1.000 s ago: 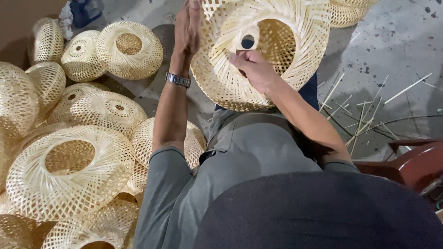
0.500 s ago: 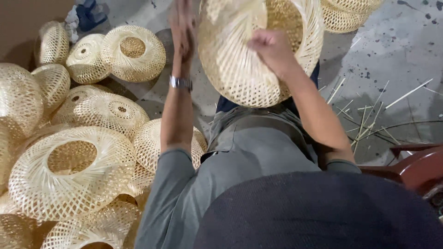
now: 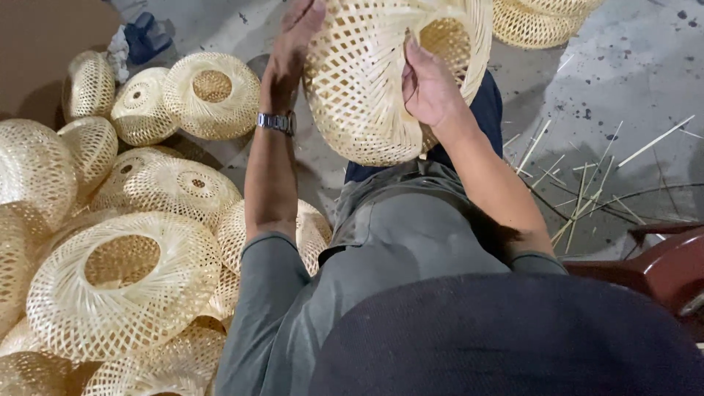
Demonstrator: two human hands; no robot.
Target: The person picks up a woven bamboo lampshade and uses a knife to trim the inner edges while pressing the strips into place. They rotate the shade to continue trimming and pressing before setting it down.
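Observation:
I hold a round woven bamboo shade [image 3: 367, 81] up in front of me, tilted on its side with its opening turned to the upper right. My left hand [image 3: 293, 51], a metal watch on its wrist, presses flat against the shade's left wall. My right hand [image 3: 429, 88] grips the shade at the rim of the opening, fingers curled over the weave.
A heap of similar woven shades [image 3: 117, 286] fills the floor on my left, more [image 3: 183, 95] further back. Another shade [image 3: 535, 22] lies at the top right. Loose bamboo strips [image 3: 587, 191] are scattered on the concrete to my right, beside a dark red chair [image 3: 660, 264].
The shade has been turned in my hands: its opening, facing me a second ago, has swung up and to the right. My right hand shifted from the centre to the rim.

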